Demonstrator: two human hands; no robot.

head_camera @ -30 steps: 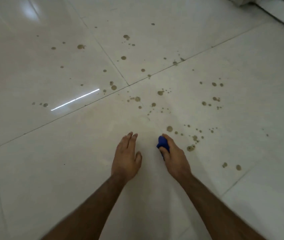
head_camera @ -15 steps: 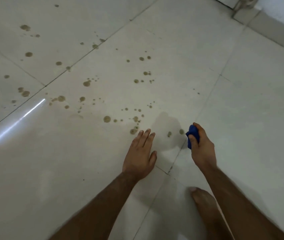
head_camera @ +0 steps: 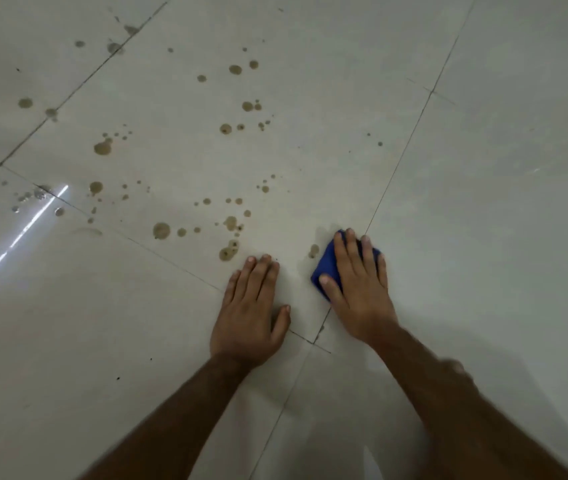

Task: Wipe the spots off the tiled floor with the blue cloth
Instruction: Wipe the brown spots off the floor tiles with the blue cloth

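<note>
Brown spots (head_camera: 161, 231) are scattered over the pale tiled floor (head_camera: 483, 202), mostly ahead and to the left of my hands. My right hand (head_camera: 357, 289) lies flat on the blue cloth (head_camera: 326, 268) and presses it to the floor with straight fingers. The cloth sits on the grout line, and a single spot (head_camera: 313, 251) lies just left of it. My left hand (head_camera: 249, 311) rests flat on the tile with fingers together. A cluster of spots (head_camera: 229, 251) lies just beyond its fingertips.
Grout lines (head_camera: 404, 147) cross the floor. A bright streak of reflected light (head_camera: 23, 230) lies at the left. A blurred foot (head_camera: 452, 368) shows behind my right forearm. The tiles on the right carry almost no spots.
My right hand has gone from holding the bunched cloth up to pressing it flat on the floor. Both hands are closer to the spots, and the view has shifted right.
</note>
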